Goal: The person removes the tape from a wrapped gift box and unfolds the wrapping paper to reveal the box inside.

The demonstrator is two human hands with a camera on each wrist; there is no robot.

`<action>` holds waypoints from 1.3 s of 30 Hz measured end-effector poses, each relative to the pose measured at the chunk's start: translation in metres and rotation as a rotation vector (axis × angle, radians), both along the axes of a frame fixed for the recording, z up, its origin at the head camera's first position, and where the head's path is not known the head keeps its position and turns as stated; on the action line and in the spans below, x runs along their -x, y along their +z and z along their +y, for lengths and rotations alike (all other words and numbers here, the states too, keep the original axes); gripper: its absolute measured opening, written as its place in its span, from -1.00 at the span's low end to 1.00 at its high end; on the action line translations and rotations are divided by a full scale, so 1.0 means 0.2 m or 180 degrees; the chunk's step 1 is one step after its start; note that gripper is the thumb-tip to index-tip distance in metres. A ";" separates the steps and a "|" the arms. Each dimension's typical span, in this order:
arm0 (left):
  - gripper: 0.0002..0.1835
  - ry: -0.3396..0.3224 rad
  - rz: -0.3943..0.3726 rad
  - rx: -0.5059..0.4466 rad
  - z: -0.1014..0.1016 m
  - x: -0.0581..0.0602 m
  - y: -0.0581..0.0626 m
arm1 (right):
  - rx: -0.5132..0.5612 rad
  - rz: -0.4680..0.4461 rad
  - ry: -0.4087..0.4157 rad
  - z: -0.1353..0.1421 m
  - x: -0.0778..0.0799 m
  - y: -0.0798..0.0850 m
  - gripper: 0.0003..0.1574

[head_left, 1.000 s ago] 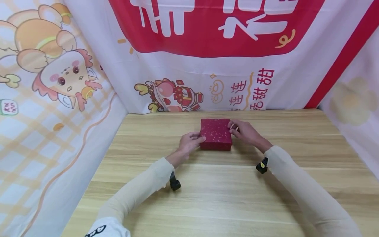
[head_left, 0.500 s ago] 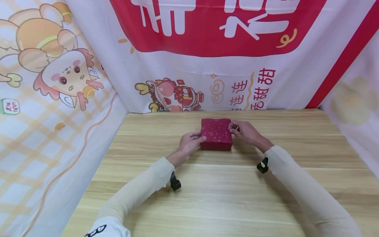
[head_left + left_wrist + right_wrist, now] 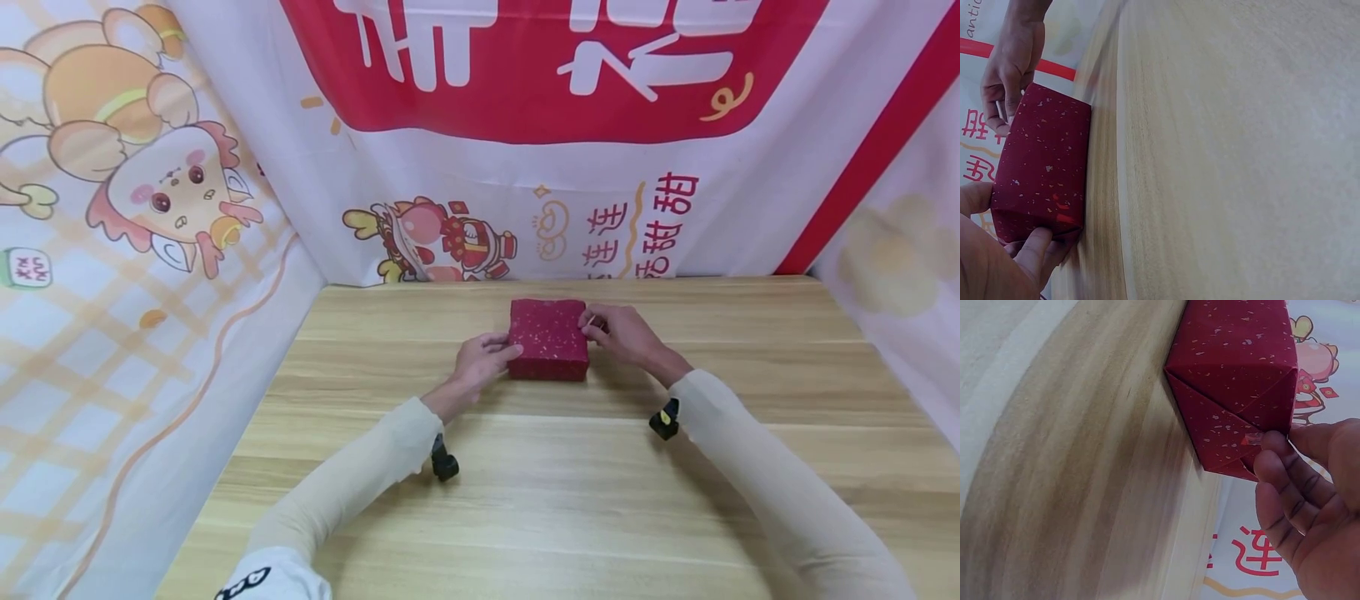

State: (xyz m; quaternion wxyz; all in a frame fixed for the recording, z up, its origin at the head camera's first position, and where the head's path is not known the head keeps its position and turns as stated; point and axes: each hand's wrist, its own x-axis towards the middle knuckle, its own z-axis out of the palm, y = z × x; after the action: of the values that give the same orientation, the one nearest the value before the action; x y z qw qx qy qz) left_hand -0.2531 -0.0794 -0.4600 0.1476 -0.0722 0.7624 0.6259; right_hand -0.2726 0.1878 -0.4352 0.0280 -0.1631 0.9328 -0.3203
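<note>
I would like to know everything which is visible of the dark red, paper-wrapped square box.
The dark red, square-topped box looks wrapped in paper with scattered pale flecks. Its right end shows folded triangular flaps, with a small shiny patch, perhaps clear tape. It sits flat on the light wooden table, near the back edge. The person's left grip holds its left side; the right grip touches the right end. Its underside is hidden.

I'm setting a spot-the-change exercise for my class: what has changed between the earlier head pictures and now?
Nothing clearly moved, was gripped anew or let go. The left hand and right hand stay at opposite sides of the red wrapped box on the wooden table; any finger shift is too slight to tell.
</note>
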 end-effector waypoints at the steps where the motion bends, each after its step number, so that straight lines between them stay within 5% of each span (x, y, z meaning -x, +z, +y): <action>1: -0.40 0.0001 -0.0001 0.0002 0.00 0.00 0.00 | -0.0018 0.0016 -0.0004 0.00 0.00 0.00 -0.88; 9: -0.40 0.0014 -0.0017 0.0010 0.00 0.00 0.00 | -0.0267 0.0075 0.0135 -0.03 0.01 -0.03 -0.83; 26: -0.42 0.0010 -0.0012 0.0028 0.00 0.00 0.00 | 0.0692 -0.0301 0.0299 0.01 0.01 -0.13 -0.79; 39: -0.42 0.0028 -0.0001 0.0034 0.01 0.00 0.01 | 0.0841 -0.0433 0.0337 0.06 0.00 -0.12 -0.77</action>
State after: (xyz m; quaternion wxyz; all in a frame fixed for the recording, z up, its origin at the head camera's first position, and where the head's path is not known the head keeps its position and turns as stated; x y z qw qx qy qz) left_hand -0.2521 -0.0783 -0.4588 0.1445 -0.0765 0.7653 0.6225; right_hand -0.2735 0.1992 -0.4597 0.0863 -0.1921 0.8685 -0.4487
